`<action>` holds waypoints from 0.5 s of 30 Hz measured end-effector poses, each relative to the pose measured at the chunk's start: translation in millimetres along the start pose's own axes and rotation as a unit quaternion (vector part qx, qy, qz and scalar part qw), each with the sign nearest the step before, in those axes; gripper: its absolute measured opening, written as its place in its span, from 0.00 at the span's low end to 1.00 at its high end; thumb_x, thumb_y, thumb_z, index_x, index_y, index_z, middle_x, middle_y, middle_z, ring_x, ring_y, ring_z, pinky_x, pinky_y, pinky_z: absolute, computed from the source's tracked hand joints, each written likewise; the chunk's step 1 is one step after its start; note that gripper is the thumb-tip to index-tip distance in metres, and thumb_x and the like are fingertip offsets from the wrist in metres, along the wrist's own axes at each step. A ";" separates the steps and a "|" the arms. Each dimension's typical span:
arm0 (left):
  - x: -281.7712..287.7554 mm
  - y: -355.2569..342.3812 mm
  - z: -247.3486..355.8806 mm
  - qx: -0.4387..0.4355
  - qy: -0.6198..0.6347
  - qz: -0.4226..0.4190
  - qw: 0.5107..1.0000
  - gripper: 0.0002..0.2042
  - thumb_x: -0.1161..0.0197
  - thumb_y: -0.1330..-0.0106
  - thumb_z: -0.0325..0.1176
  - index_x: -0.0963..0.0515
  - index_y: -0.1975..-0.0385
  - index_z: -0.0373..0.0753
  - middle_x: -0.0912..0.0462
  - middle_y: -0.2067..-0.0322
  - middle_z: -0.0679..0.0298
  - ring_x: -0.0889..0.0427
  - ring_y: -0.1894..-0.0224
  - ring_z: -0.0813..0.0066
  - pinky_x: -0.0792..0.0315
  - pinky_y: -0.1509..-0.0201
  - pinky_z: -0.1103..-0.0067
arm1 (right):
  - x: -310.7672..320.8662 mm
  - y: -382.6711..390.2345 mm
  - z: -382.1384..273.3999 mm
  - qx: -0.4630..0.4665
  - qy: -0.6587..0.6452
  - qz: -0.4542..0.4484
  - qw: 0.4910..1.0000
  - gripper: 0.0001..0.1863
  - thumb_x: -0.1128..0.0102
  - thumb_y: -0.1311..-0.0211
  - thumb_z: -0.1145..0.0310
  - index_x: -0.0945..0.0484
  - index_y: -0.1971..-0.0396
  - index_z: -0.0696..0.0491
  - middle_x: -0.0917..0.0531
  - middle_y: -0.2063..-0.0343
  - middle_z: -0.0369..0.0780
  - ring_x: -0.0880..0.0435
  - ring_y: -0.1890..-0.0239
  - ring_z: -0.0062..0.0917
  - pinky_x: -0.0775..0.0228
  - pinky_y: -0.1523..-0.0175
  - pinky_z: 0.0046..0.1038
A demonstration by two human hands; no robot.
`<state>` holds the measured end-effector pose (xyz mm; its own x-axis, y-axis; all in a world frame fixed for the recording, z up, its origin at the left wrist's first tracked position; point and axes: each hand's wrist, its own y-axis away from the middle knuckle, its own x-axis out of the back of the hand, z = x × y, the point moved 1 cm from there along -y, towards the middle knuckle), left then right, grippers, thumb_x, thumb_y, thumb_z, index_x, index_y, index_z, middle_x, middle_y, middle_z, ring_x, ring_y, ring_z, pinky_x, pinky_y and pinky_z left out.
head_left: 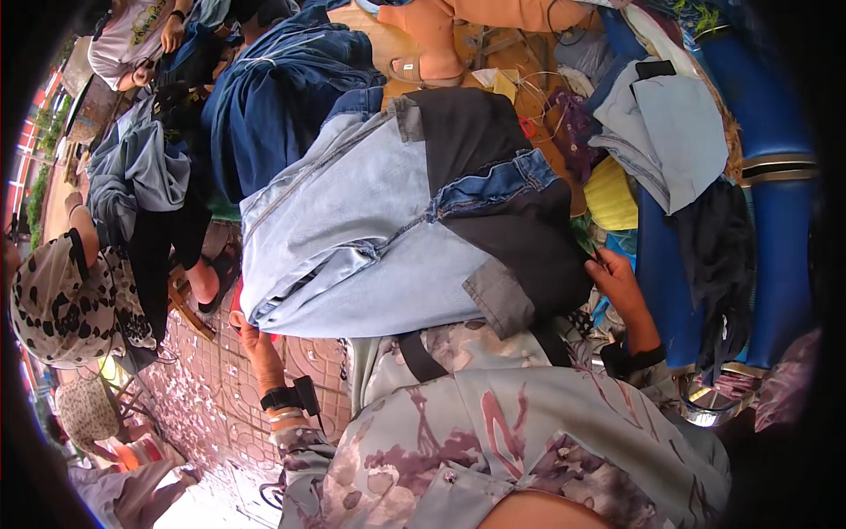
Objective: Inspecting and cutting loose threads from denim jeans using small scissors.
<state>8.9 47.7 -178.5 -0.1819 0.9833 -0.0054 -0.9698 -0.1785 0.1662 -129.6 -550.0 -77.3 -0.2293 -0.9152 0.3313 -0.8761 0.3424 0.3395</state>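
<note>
Across my lap lies a pair of light-blue jeans [352, 229] joined with black cloth panels [520, 220] and a darker denim strip [493, 187]. At its lower left corner my left hand [252, 333] is closed, thumb and fingertips pinching the edge; a bit of red shows beside the fingers. My right hand [617, 280] is beside the right edge of the black cloth. Its fingers are pinched together around something small and dark that I cannot make out.
A pile of dark-blue denim [291, 97] lies beyond the jeans. Blue padded seats [780, 238] on the right carry cut denim pieces [679, 132] and a black cloth [718, 273]. A person in a spotted head covering [75, 295] sits at left. Pink paving [211, 397] shows below.
</note>
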 end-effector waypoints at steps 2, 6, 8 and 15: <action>9.6 -7.7 -25.9 0.028 -0.022 -0.051 0.998 0.18 0.45 0.35 0.28 0.31 0.45 0.36 0.24 0.51 0.63 0.25 0.49 0.77 0.32 0.46 0.81 | 1.4 -7.6 12.8 -0.028 0.031 -0.064 0.997 0.09 0.44 0.37 0.68 0.29 0.75 0.55 0.34 0.82 0.26 0.39 0.78 0.07 0.48 0.74 0.16; -2.7 -12.8 -15.3 -0.059 -0.261 -0.152 0.952 0.29 0.43 0.41 0.24 0.41 0.38 0.33 0.28 0.45 0.58 0.29 0.43 0.69 0.35 0.41 0.75 | 18.3 -11.6 10.4 -0.019 0.102 0.013 0.995 0.08 0.46 0.36 0.67 0.23 0.67 0.56 0.33 0.83 0.26 0.39 0.80 0.08 0.48 0.76 0.17; -22.4 -7.9 58.6 0.018 -0.450 -0.189 0.872 0.33 0.43 0.49 0.19 0.42 0.38 0.33 0.27 0.48 0.51 0.26 0.46 0.60 0.33 0.43 0.73 | 36.8 -19.5 6.0 0.007 0.080 0.045 0.996 0.10 0.48 0.35 0.66 0.22 0.63 0.57 0.30 0.82 0.27 0.38 0.80 0.08 0.48 0.76 0.16; -145.5 -14.8 195.4 -0.239 -0.407 -0.124 0.873 0.20 0.42 0.41 0.22 0.30 0.47 0.31 0.24 0.52 0.53 0.24 0.49 0.64 0.32 0.44 0.74 | -7.1 -69.7 -139.9 0.213 0.041 0.075 0.973 0.12 0.52 0.32 0.65 0.24 0.61 0.57 0.26 0.76 0.30 0.32 0.75 0.09 0.42 0.70 0.13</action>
<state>81.4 -85.8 12.5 0.0290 0.6579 0.7526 -0.9552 0.2400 -0.1729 -7.6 -537.7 19.8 -0.3492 -0.8352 0.4249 -0.9356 0.3358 -0.1087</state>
